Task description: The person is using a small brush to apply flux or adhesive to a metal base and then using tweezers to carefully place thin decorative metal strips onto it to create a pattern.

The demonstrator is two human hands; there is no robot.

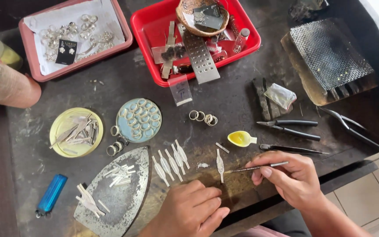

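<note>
Head view, looking down on a dark workbench. At the far left, a pink tray lined with white paper holds silver rings and a small black earring card. Near it to the left lies a blue lighter. A yellow round lid carries flat silver strips, and just right of it a pale blue lid is filled with oval silver rings. Nearer, an iron-shaped metal plate bears short silver bars. A row of leaf-shaped silver blanks lies between the plate and the centre of the bench. Far centre, a red tray contains a woven basket, a perforated metal plate and small tools. The left hand rests near the bench edge, fingers loosely curled and pressed flat on the surface, holding nothing; it lies just near of a single leaf-shaped blank. To the right, a small yellow dish sits near three loose rings. The right hand is closed in a pen-like pinch on a thin metal pick, whose tip meets the single blank. Farther right lie black pliers and a wire-mesh block.
</note>
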